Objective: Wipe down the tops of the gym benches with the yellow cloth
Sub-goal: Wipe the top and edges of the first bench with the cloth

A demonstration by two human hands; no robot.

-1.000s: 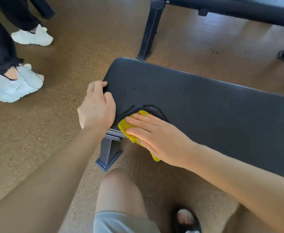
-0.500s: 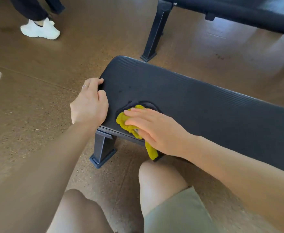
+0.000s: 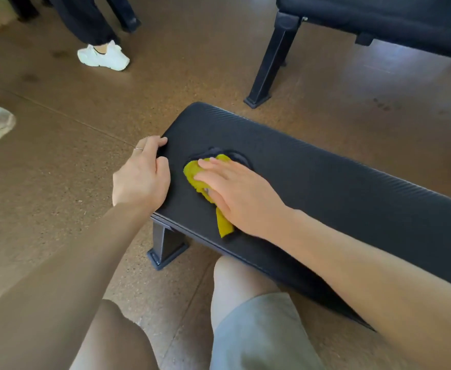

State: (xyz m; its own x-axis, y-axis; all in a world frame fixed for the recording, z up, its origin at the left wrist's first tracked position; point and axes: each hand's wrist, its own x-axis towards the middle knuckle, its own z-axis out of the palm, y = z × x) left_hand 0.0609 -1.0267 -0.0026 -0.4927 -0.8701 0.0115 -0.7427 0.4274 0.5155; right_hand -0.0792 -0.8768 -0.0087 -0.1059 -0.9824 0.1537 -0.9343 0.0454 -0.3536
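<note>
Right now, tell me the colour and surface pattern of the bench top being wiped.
Black, with fine ribbed lines, on the bench top; head view.

The place looked like a gym or fitness room. A low padded bench [image 3: 325,182] with a ribbed black top and short metal legs filled the middle and right of the frame, and a second black bench [image 3: 379,20] stood at the upper right. Speckled brown rubber-like flooring [image 3: 59,196] ran throughout, with a white sneaker [image 3: 103,58] at upper left.

Now flat on the yellow cloth [image 3: 196,174] farther from the near edge of the bench [image 3: 325,182], right hand [image 3: 241,194], cloth's tail fully on the pad.
</note>
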